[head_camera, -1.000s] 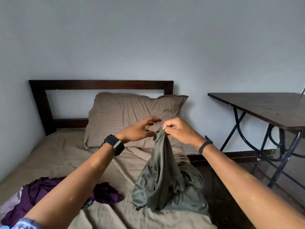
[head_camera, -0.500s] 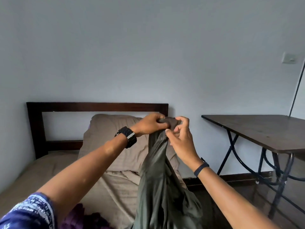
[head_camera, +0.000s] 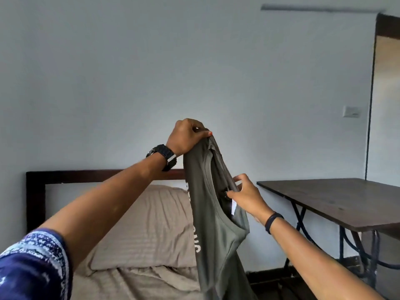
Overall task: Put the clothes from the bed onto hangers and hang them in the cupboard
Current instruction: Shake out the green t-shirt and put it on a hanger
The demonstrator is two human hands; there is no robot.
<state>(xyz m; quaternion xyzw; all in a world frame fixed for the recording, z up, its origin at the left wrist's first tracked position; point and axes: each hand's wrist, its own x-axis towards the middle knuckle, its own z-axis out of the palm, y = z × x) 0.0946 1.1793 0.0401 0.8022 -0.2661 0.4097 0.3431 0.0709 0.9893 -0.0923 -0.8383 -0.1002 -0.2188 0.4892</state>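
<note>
Head view: hands raised at centre, bed (head_camera: pixel 138 278) below, wall behind.
Change: a second ago the shirt (head_camera: pixel 213 224) lay bunched on the bed with only the right hand pinching it; now it hangs lifted clear, and the purple garment has dropped out of view.
Left hand (head_camera: pixel 186 136): at 12 o'clock of the shirt, fingers curled tight on a shoulder seam, bearing the weight.
Right hand (head_camera: pixel 246 195): at 3 o'clock, thumb and fingers pinching the neckline edge beside a white label (head_camera: pixel 233 207).
Shirt: olive green, soft knit, hanging long and narrow; white lettering down the 9 o'clock fold, unreadable.
Meaning: neck opening likely found, so it looks ready for a hanger; none in view.
Surroundings: pillow (head_camera: pixel 149 226) at 8 o'clock, dark table (head_camera: pixel 337 198) at 3 o'clock.
</note>
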